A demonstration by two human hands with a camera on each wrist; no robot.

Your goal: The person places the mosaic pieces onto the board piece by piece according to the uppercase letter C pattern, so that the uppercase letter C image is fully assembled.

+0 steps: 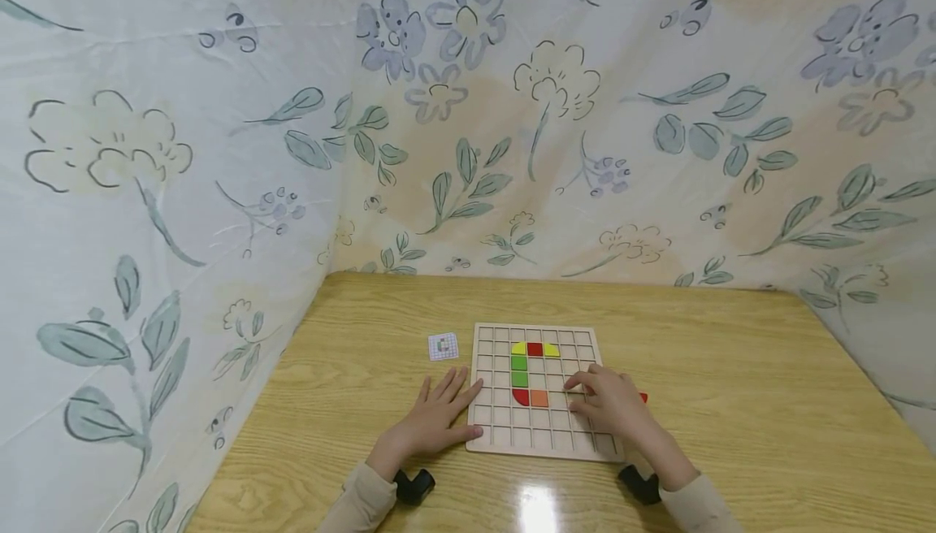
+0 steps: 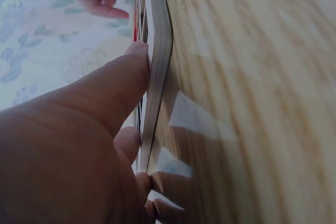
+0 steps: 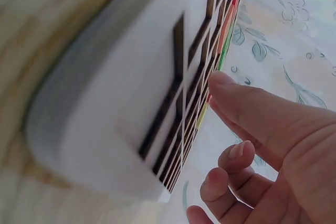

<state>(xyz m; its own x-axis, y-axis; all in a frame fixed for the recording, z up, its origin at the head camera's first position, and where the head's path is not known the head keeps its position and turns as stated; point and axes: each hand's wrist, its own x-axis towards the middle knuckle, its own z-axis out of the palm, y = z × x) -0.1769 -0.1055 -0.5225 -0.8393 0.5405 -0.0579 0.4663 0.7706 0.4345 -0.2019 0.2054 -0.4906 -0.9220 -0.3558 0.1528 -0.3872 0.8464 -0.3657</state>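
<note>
A wooden grid board (image 1: 541,453) lies on the table with coloured pieces set in a bracket-like outline. The outline has a red square (image 1: 535,349) between two yellow rounded pieces, green squares (image 1: 519,370) down the left, and a red rounded piece (image 1: 521,396) beside an orange square (image 1: 539,398). My left hand (image 1: 427,423) rests at the board's left side, fingers spread, the thumb on its near corner. Over the board's right half hovers my right hand (image 1: 617,407), thumb and forefinger apart, other fingers loosely curled. I see nothing between its fingertips.
A small pattern card (image 1: 443,346) with a printed grid lies left of the board. Partly hidden behind the right hand, a red piece (image 1: 643,396) lies right of the board. Floral cloth (image 1: 468,192) hangs behind the wood-grain table (image 1: 768,403).
</note>
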